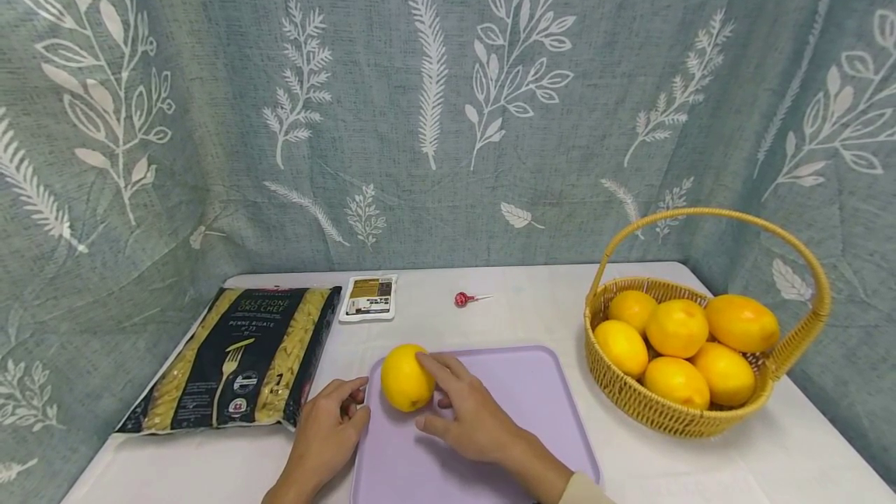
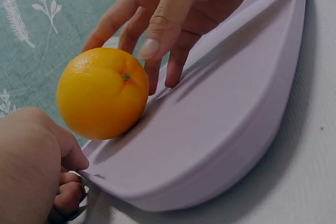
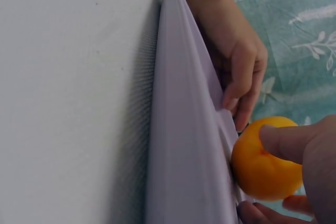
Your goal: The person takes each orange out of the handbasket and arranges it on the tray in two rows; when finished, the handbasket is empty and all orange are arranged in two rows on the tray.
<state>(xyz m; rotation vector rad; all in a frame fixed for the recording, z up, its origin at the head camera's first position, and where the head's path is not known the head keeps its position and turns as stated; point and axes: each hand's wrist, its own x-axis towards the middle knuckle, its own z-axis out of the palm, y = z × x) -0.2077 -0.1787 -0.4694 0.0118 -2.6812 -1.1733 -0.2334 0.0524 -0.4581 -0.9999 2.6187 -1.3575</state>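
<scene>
A single orange (image 1: 407, 378) sits on the lilac tray (image 1: 518, 395), near its far left corner. My right hand (image 1: 470, 411) is beside it, loosely spread. The index fingertip lies at the top of the fruit, with the thumb apart from its near side; in the left wrist view other fingers (image 2: 177, 61) reach down close to the tray. My left hand (image 1: 325, 434) is at the tray's left edge. Its fingers are curled and pinch the rim, as the left wrist view shows, with some fingers (image 2: 68, 195) below it.
Right of the tray stands a wicker basket (image 1: 651, 414) with a tall handle, holding several oranges (image 1: 677, 329). On the left lies a bag of penne (image 1: 234, 364). Behind the tray are a small flat packet (image 1: 369, 299) and a red lollipop (image 1: 462, 299). A patterned curtain (image 1: 448, 201) hangs behind the table.
</scene>
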